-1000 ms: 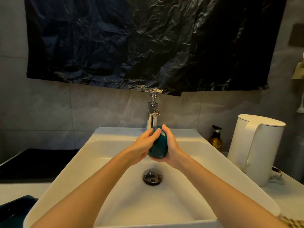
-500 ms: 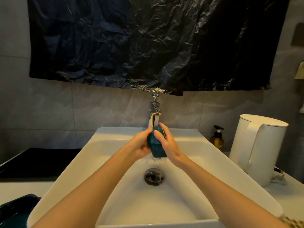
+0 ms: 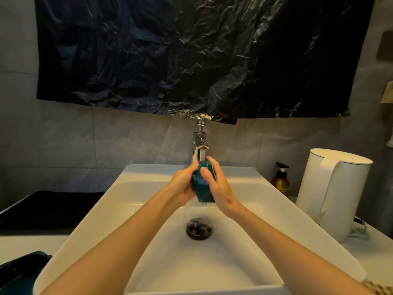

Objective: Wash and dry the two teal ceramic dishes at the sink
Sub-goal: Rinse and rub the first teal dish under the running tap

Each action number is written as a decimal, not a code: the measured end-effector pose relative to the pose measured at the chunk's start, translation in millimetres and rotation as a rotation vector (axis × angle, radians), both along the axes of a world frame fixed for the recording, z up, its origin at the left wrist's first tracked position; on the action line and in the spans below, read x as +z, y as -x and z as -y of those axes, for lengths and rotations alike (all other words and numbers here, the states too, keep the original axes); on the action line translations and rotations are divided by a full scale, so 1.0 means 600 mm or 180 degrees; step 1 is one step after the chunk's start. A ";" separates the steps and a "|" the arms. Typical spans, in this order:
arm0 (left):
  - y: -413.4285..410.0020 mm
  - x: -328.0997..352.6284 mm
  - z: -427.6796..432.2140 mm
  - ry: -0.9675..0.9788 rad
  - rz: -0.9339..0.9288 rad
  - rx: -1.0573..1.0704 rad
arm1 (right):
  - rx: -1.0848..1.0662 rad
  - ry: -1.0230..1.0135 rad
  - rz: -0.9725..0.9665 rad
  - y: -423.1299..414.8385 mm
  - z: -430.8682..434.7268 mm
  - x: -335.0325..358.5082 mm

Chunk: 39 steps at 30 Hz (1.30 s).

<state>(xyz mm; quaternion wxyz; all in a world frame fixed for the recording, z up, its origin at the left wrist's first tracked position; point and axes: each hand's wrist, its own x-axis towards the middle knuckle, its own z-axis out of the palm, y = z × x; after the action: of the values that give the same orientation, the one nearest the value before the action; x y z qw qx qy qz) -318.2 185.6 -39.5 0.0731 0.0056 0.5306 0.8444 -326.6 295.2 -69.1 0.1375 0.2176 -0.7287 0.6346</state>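
Note:
A small teal ceramic dish (image 3: 203, 189) is held upright under the chrome tap (image 3: 200, 147), over the white sink (image 3: 106, 218). My left hand (image 3: 182, 186) grips its left side. My right hand (image 3: 217, 186) grips its right side, thumb across the front face. Water runs off the dish toward the dark drain (image 3: 199, 228). A second teal dish (image 3: 20, 271) lies on the counter at the bottom left, partly cut off by the frame edge.
A white electric kettle (image 3: 331, 192) stands on the counter right of the sink, with an amber pump bottle (image 3: 281, 180) behind it. A black cooktop (image 3: 46, 209) lies to the left. Black plastic sheeting (image 3: 191, 56) hangs on the tiled wall above the tap.
Both hands have lifted the dish slightly closer to the tap's spout, and my right thumb has slid across its front. Water now streams off the dish.

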 end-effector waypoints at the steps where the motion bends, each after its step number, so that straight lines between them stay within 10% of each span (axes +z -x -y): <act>1: 0.003 0.000 0.007 -0.0131 0.0097 -0.0004 | -0.0004 -0.0219 -0.0163 -0.001 0.002 -0.004; 16: 0.017 -0.003 0.023 0.0309 0.0721 0.0329 | 0.1267 -0.0405 0.1428 -0.017 -0.012 0.024; 26: 0.009 -0.016 -0.014 0.0960 0.0199 0.0849 | 0.0235 0.0407 0.2548 -0.033 0.024 0.036; 39: 0.006 -0.007 -0.001 0.0899 0.0040 0.0657 | 0.0246 0.0466 0.2422 -0.020 0.027 0.034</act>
<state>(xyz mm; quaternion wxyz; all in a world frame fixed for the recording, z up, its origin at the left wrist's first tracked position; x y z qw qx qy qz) -321.7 186.4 -43.7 -0.0107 -0.0644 0.6413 0.7645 -314.7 279.0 -48.9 -0.1514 -0.0165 -0.6718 0.7249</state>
